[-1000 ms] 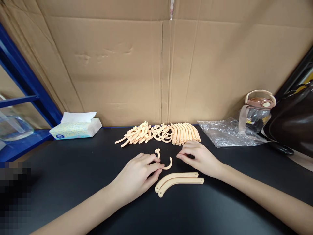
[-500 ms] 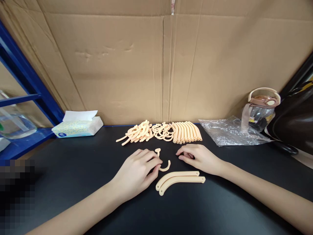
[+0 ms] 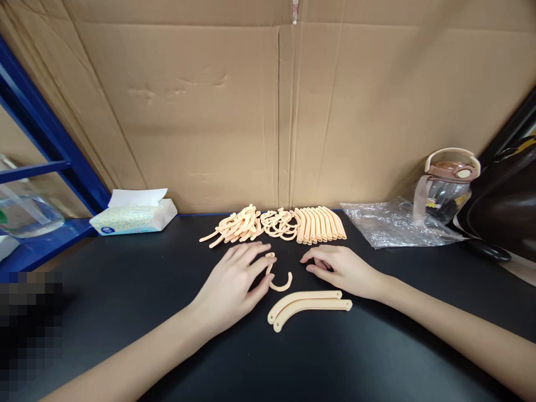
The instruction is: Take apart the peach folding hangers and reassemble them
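Observation:
A small cream plastic hook [image 3: 282,288] lies on the black table with its curve toward me. My left hand [image 3: 232,282] is at its left side with fingers spread, the thumb and a fingertip close to the shank; I cannot tell whether they touch it. My right hand [image 3: 339,269] rests on the table to the right of the hook, loosely curled, a gap between thumb and forefinger and nothing held. Just in front of the hook, two bent cream hanger arms [image 3: 312,307] lie side by side, each with holes at its ends.
Behind the hands are a heap of cream hanger arms [image 3: 238,223], a pile of hooks [image 3: 280,223] and a neat row of arms [image 3: 320,224]. A tissue pack [image 3: 134,216] stands left; a clear plastic bag [image 3: 389,229] and a drink bottle [image 3: 448,190] are at right. Cardboard [image 3: 201,111] walls the back.
My left hand has loosened from the hook, its fingers spreading and moving slightly away from me, so more of the hook shows. My right hand has stayed in place.

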`<state>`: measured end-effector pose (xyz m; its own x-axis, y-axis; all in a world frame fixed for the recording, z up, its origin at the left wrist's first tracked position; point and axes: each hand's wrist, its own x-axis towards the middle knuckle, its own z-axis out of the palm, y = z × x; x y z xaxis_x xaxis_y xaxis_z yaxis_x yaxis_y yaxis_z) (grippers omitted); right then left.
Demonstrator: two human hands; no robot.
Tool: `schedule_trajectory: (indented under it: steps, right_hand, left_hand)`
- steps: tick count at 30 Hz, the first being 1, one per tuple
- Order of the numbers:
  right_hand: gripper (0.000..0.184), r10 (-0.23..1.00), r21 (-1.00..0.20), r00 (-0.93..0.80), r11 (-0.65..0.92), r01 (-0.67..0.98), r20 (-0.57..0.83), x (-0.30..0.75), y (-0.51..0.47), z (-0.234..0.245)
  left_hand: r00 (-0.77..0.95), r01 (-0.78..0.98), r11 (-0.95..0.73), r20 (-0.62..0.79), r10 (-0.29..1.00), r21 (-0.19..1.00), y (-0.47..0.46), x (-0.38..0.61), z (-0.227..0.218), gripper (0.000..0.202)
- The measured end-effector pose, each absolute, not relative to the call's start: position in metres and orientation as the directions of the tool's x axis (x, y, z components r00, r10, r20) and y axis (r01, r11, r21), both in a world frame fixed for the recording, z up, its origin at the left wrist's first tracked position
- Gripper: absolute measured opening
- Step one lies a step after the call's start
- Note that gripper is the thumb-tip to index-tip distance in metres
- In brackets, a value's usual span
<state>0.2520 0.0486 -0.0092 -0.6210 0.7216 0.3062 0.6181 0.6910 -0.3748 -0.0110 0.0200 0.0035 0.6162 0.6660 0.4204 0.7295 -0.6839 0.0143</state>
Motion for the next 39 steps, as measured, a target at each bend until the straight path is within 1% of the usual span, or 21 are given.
schedule_trajectory:
  steps: [2, 4, 6, 8, 14, 17, 23, 33, 39]
  right_hand:
    - [0.013, 0.723, -0.377, -0.621, 0.689, 0.619, 0.302, 0.252, 0.048, -0.009]
    - [0.013, 0.725, -0.381, -0.62, 0.687, 0.618, 0.3, 0.252, 0.048, -0.009]
    - [0.013, 0.725, -0.383, -0.62, 0.687, 0.618, 0.3, 0.252, 0.048, -0.009]
    - [0.012, 0.724, -0.38, -0.621, 0.688, 0.618, 0.301, 0.253, 0.049, -0.009]
    - [0.014, 0.716, -0.381, -0.629, 0.696, 0.609, 0.303, 0.253, 0.05, -0.012]
    - [0.014, 0.711, -0.374, -0.632, 0.701, 0.607, 0.308, 0.253, 0.05, -0.012]
    - [0.013, 0.715, -0.361, -0.626, 0.698, 0.618, 0.311, 0.252, 0.049, -0.01]
    - [0.014, 0.721, -0.356, -0.62, 0.693, 0.627, 0.31, 0.252, 0.048, -0.01]
    - [0.014, 0.718, -0.351, -0.62, 0.696, 0.626, 0.317, 0.251, 0.049, -0.01]
  left_hand:
    - [0.572, 0.77, -0.637, 0.476, 0.668, -0.031, 0.027, -0.016, 0.007, 0.029]
    - [0.507, 0.829, -0.554, 0.518, 0.689, -0.074, 0.036, -0.023, 0.011, 0.028]
    - [0.442, 0.883, -0.454, 0.541, 0.716, -0.12, 0.048, -0.033, 0.014, 0.027]
    - [0.413, 0.903, -0.404, 0.559, 0.719, -0.147, 0.059, -0.043, 0.013, 0.028]
    - [0.476, 0.863, -0.489, 0.53, 0.702, -0.126, 0.075, -0.057, 0.003, 0.039]
    - [0.506, 0.846, -0.514, 0.521, 0.688, -0.143, 0.077, -0.058, -0.001, 0.041]
    - [0.512, 0.841, -0.523, 0.523, 0.682, -0.141, 0.079, -0.06, -0.002, 0.039]
    - [0.442, 0.887, -0.436, 0.563, 0.698, -0.156, 0.075, -0.056, 0.002, 0.026]
    - [0.398, 0.912, -0.378, 0.557, 0.729, -0.157, 0.075, -0.057, 0.003, 0.028]
